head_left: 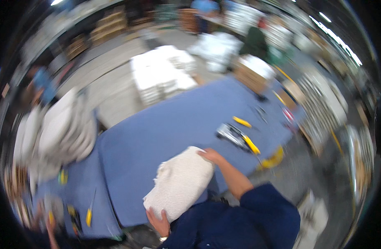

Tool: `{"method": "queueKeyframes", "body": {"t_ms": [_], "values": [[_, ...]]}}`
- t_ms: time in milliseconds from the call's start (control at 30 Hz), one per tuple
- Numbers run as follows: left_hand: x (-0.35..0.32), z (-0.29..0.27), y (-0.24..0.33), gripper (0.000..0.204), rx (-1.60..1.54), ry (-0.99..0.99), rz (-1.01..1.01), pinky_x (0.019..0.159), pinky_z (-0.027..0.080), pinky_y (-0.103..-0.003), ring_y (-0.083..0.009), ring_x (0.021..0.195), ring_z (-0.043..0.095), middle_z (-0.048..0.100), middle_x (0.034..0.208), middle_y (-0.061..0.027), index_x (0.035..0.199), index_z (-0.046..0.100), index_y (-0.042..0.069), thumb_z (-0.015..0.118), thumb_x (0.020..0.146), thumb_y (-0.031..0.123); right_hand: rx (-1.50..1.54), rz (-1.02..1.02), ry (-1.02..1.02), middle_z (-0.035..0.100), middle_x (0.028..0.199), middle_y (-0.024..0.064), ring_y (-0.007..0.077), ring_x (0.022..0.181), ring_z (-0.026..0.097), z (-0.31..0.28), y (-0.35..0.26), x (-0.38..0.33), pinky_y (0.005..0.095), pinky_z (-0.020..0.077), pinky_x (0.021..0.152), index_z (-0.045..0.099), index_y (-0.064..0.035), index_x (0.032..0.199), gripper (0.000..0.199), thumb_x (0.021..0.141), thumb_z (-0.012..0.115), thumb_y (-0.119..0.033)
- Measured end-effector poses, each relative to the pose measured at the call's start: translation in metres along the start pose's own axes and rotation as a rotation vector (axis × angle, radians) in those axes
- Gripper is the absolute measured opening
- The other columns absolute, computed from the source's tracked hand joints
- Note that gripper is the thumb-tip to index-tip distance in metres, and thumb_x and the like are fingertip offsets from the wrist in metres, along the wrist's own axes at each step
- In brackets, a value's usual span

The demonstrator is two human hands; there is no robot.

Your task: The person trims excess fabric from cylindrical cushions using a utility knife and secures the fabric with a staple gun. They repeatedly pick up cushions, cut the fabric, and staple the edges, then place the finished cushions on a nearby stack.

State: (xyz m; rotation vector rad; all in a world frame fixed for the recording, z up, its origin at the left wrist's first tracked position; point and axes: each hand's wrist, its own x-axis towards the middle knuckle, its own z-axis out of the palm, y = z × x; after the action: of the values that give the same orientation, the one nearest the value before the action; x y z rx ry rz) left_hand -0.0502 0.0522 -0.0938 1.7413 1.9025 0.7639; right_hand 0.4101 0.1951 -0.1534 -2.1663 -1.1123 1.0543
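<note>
A folded cream cloth (180, 178) with a nubby surface and a ragged left edge is between my hands at the near edge of the blue-covered table (153, 128). My left hand (158, 224) grips its near lower corner, thumb and fingers partly showing. At the far right corner, my right hand (212, 156) is closed on the cloth, its fingertips partly hidden. Farther right on the table lie a grey metal tool (232, 136), whose kind I cannot make out, with a yellow-handled tool (251, 145) against it.
Piled cream textiles (68, 128) stand on the left. A co-worker's hand (50, 220) is at the lower left, near a yellow-handled screwdriver-like tool (89, 216). Beyond the table is a white stack (163, 74); a cardboard box (252, 74) sits at its far right end.
</note>
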Motion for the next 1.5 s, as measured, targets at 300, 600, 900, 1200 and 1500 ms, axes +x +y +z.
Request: {"method": "queueKeyframes", "body": {"t_ms": [300, 600, 900, 1200, 1500], "values": [[0.063, -0.033, -0.069, 0.08, -1.102, -0.408, -0.583, 0.111, 0.045, -0.049, -0.0376, 0.139, 0.049, 0.045, 0.155, -0.0193, 0.156, 0.033, 0.0, 0.043, 0.104, 0.06, 0.376, 0.068, -0.042, 0.069, 0.124, 0.0156, 0.0257, 0.115, 0.064, -0.01, -0.017, -0.246, 0.0419, 0.0516, 0.097, 0.064, -0.0006, 0.133, 0.074, 0.085, 0.076, -0.056], [0.123, -0.022, 0.198, 0.058, -0.918, -0.929, 0.072, 0.089, 0.052, -0.038, -0.021, 0.102, 0.064, 0.068, 0.115, -0.0127, 0.127, 0.058, -0.006, 0.043, 0.11, 0.047, 1.523, -0.196, 0.569, 0.063, 0.136, 0.0102, 0.0165, 0.119, 0.062, -0.013, 0.054, -0.48, 0.0344, 0.052, 0.098, 0.054, -0.009, 0.144, 0.054, 0.098, 0.067, -0.034], [0.043, 0.055, 0.342, 0.046, -0.635, -1.45, 0.478, 0.094, 0.049, -0.036, -0.0212, 0.104, 0.062, 0.066, 0.118, -0.0128, 0.125, 0.059, -0.006, 0.059, 0.104, 0.035, 1.418, 0.41, 0.887, 0.07, 0.12, 0.0082, 0.0188, 0.105, 0.068, -0.015, 0.139, -0.556, 0.0346, 0.0556, 0.09, 0.069, -0.0057, 0.125, 0.049, 0.1, 0.064, -0.047], [-0.1, 0.188, 0.448, 0.059, -0.21, -1.755, 0.426, 0.098, 0.051, -0.041, -0.0265, 0.115, 0.063, 0.063, 0.131, -0.015, 0.139, 0.051, -0.004, 0.072, 0.093, 0.027, 1.192, 0.717, 1.164, 0.064, 0.134, 0.0217, 0.0345, 0.126, 0.059, -0.032, 0.328, -0.577, 0.0477, 0.0475, 0.104, 0.064, -0.0015, 0.135, 0.069, 0.098, 0.057, -0.059], [-0.407, 0.33, 0.5, 0.062, -0.144, -2.062, 0.308, 0.104, 0.049, -0.047, -0.0308, 0.12, 0.062, 0.062, 0.135, -0.0175, 0.143, 0.049, -0.003, 0.067, 0.099, 0.036, 2.068, 0.332, 1.69, 0.059, 0.139, 0.0156, 0.0315, 0.13, 0.056, 0.077, 0.349, -0.732, 0.0482, 0.0474, 0.108, 0.047, -0.0037, 0.147, 0.077, 0.09, 0.076, -0.045]]}}
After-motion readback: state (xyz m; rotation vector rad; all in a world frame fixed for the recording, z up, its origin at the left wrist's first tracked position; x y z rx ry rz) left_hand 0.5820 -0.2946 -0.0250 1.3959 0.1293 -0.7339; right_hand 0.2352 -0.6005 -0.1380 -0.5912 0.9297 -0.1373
